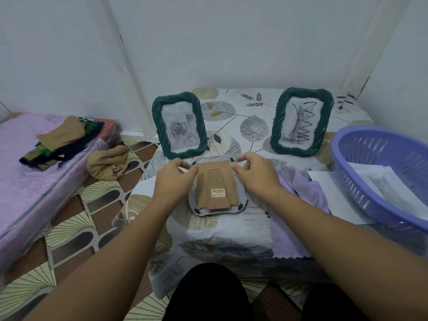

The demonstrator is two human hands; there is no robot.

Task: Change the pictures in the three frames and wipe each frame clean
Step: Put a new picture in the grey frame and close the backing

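Note:
Two dark green frames stand upright at the back of the low table: the left frame (178, 126) shows a grey rose picture, the right frame (302, 121) a cat drawing. A third frame (216, 188) lies face down in front of them, its brown backing board and stand facing up. My left hand (176, 179) pinches the backing's upper left edge. My right hand (256, 174) pinches its upper right edge. A lilac wiping cloth (298, 205) lies to the right of the flat frame, partly under my right forearm.
A purple plastic basket (375, 181) holding printed pictures (389, 186) sits at the right, on white paper sheets (333, 191). A pink mattress (30, 172) with folded clothes (64, 137) is on the left. A tan cloth bundle (108, 162) lies on the floor.

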